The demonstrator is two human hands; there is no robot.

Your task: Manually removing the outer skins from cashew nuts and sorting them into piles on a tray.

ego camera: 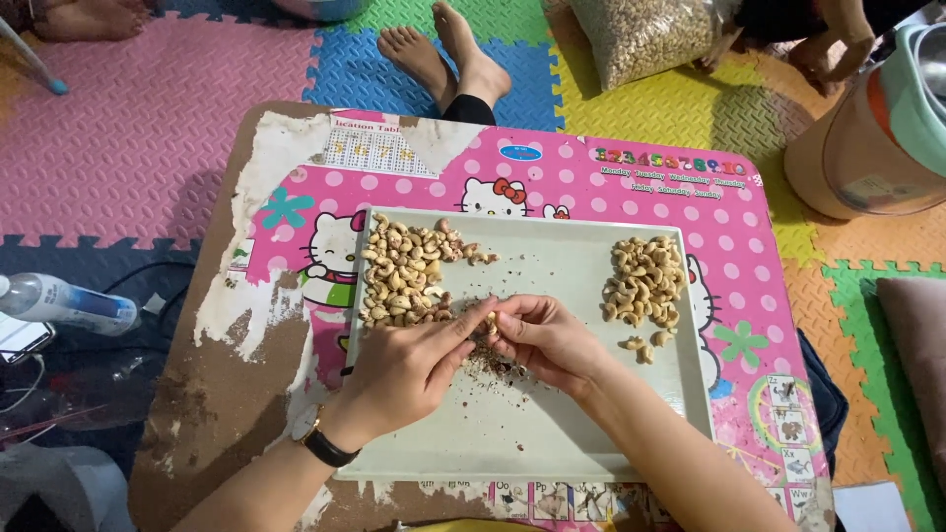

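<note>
A pale grey-green tray (552,256) lies on a small pink table (709,197). On its left side is a pile of cashews with brown skins (404,271); on its right, a pile of pale peeled cashews (645,281). My left hand (409,369), with a black wristwatch, and my right hand (547,340) meet over the tray's middle. Their fingertips pinch one cashew (490,320) together. Brown skin crumbs (490,360) lie on the tray beneath them.
Colourful foam mats (148,128) cover the floor. Another person's bare feet (443,54) rest beyond the table. A clear bag of nuts (645,34) lies at the back, a large container (877,128) stands at right, and a plastic bottle (64,305) lies at left.
</note>
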